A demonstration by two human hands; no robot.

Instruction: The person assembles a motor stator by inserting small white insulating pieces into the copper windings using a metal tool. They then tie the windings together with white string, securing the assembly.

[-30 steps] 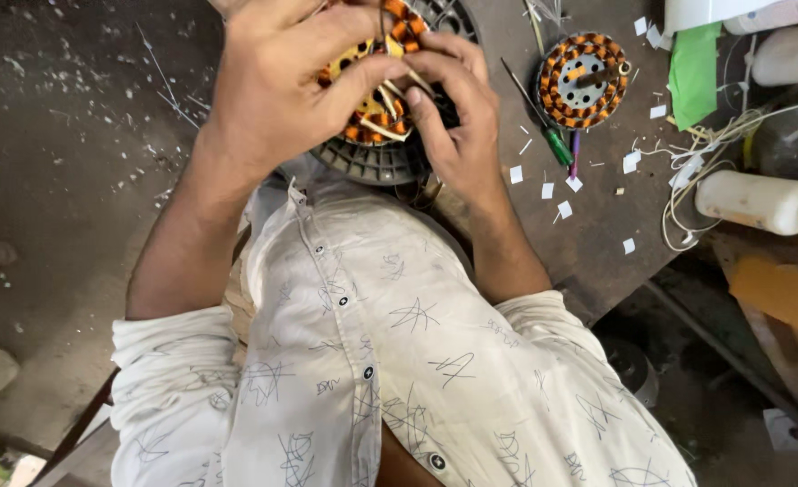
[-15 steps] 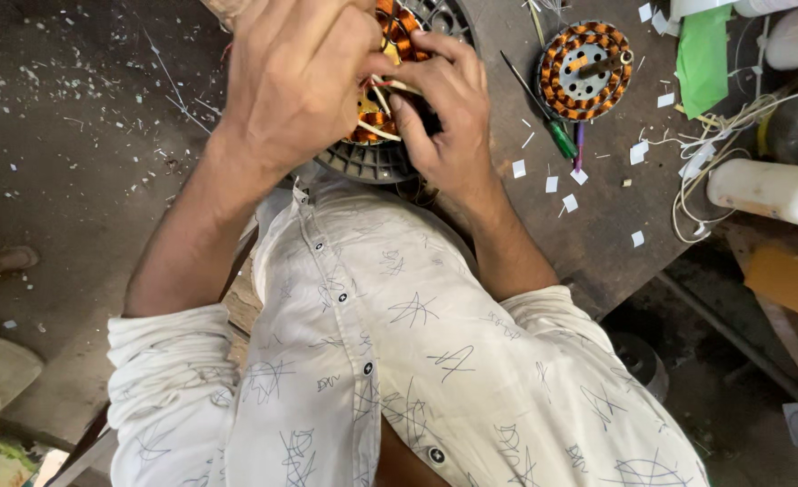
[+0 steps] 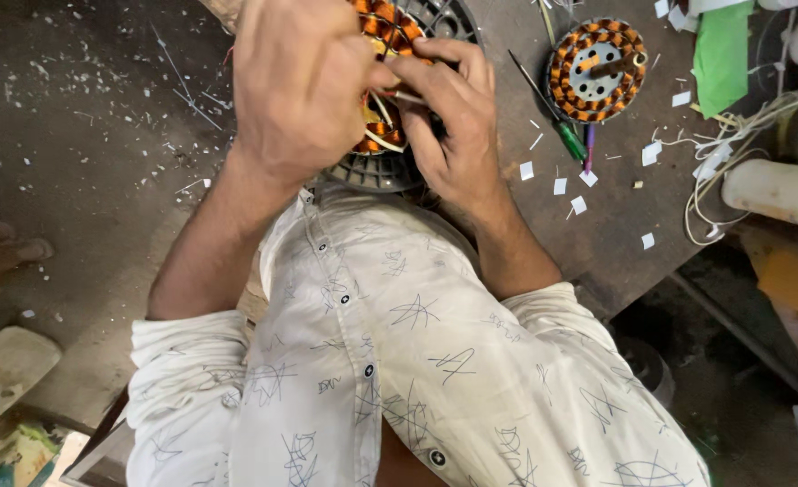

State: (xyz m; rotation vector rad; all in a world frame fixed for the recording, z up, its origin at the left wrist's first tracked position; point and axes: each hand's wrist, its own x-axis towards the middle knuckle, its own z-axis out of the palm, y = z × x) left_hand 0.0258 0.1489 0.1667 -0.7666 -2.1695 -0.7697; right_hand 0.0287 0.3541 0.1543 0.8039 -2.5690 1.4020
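Dark, worn surface (image 3: pixel 615 243), seen from above. On it lie a grey ribbed motor housing (image 3: pixel 376 171) holding an orange-wound stator (image 3: pixel 383 27), a second stator (image 3: pixel 595 69) with copper coils farther right, a green-handled screwdriver (image 3: pixel 557 122) and a purple pen (image 3: pixel 587 151) between them, scattered white paper scraps (image 3: pixel 559 186), a green sheet (image 3: pixel 722 45), tangled white cord (image 3: pixel 719 144) and a white cylinder (image 3: pixel 778 192) at the right edge.
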